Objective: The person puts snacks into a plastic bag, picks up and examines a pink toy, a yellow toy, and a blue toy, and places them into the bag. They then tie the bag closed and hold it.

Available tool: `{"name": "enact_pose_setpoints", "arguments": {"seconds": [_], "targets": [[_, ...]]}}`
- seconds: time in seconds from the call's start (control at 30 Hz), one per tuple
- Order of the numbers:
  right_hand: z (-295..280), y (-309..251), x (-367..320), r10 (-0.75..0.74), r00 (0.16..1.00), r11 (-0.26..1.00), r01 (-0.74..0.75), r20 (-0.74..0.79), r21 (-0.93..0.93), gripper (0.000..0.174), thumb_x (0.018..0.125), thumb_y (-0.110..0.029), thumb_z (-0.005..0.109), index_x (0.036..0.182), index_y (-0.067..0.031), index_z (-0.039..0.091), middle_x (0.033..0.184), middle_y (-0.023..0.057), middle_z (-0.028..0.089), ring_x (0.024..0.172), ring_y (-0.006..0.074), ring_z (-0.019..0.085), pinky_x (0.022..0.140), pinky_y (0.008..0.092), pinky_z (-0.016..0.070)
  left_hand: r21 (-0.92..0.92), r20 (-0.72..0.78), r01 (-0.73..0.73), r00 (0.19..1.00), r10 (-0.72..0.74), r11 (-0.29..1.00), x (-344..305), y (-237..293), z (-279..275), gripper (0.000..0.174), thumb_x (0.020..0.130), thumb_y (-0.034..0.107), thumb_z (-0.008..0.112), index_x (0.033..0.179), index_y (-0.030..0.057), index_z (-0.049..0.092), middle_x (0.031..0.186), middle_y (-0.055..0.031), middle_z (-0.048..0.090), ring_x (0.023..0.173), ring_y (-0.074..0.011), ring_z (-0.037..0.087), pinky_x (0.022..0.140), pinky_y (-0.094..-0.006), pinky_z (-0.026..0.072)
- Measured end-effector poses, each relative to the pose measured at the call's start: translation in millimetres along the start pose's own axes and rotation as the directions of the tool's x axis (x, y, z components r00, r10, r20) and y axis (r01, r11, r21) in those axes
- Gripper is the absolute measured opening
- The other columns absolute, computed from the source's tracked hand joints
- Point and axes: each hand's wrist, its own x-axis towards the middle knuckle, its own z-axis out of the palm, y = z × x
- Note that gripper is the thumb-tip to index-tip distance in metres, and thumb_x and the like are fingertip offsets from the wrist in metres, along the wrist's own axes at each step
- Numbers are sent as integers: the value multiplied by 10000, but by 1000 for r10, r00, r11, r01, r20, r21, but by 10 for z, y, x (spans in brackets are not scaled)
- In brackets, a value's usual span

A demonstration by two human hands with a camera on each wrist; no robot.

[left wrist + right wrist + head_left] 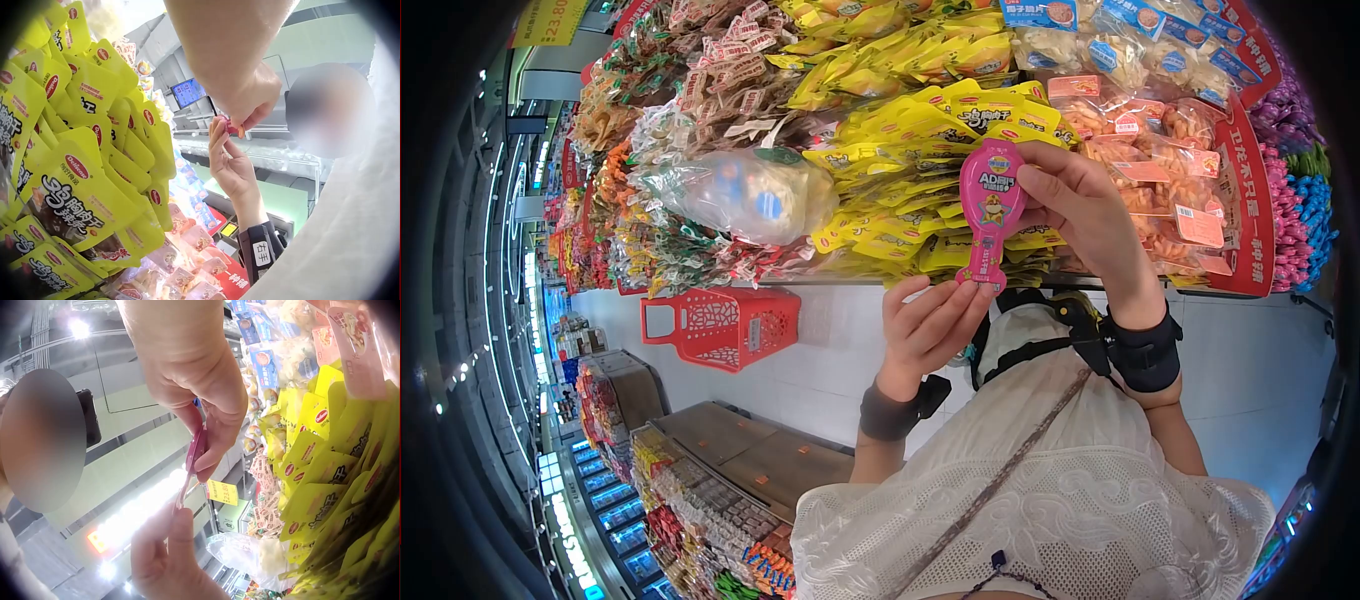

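The right hand (pixel 1065 195) pinches the pink packet (pixel 992 205) near its top; the left hand (pixel 930 325) nips its tail, both grips seemingly steadying it face-on to read.

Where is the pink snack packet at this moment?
In the head view the pink packet is just right of centre, held up before the yellow packets: the right hand pinches its top and the left hand holds its lower tip.

Glossy pink plastic packet (pixel 991 206), shiny yellow foil bags (pixel 920 130), red plastic basket (pixel 725 325)
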Motion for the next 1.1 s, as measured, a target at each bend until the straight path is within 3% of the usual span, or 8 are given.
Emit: {"name": "enact_pose_setpoints", "arguments": {"seconds": [1.1], "targets": [[-34, -3, 31, 13, 1000, 1000, -13, 5, -5, 300, 855, -161, 464, 1076, 41, 480, 923, 56, 552, 812, 119, 557, 706, 259, 497, -14, 9, 15, 1000, -14, 1000, -6, -20, 20, 293, 600, 63, 684, 870, 166, 636, 923, 68, 544, 830, -86, 516, 784, -278, 380]]}}
